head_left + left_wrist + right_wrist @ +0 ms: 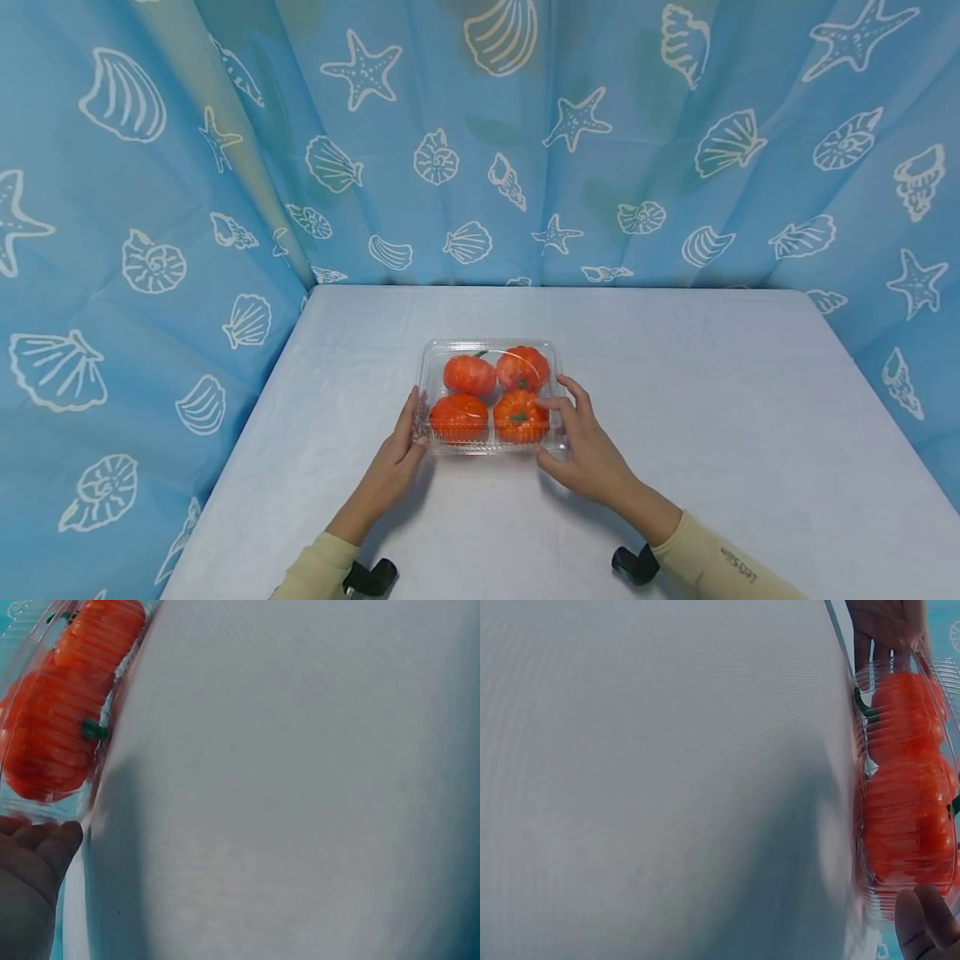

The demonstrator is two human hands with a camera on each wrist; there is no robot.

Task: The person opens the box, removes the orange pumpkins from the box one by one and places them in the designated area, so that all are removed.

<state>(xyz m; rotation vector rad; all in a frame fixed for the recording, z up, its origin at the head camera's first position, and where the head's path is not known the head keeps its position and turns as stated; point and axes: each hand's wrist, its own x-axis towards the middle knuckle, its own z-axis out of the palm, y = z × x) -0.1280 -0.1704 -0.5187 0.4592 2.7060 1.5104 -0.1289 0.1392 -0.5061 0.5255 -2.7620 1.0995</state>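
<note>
A clear plastic clamshell box (491, 447) is near the middle of the table, its transparent lid over several orange-red, pumpkin-shaped fruits (459, 418) with green stems. My left hand (392, 467) holds the box at its left end, thumb by the front corner and fingers along the side. At the opposite end, my right hand (592, 450) grips the front right corner, its thumb low at the front edge and a finger reaching over the lid. In the left wrist view, ribbed plastic (64, 750) covers the fruits; the right wrist view shows both hands at the box ends.
A white cloth covers the table (712, 400). Blue curtains (465, 108) with shell and starfish prints hang behind and along its sides. Black wrist-camera parts (636, 565) show beside the sleeves at the front.
</note>
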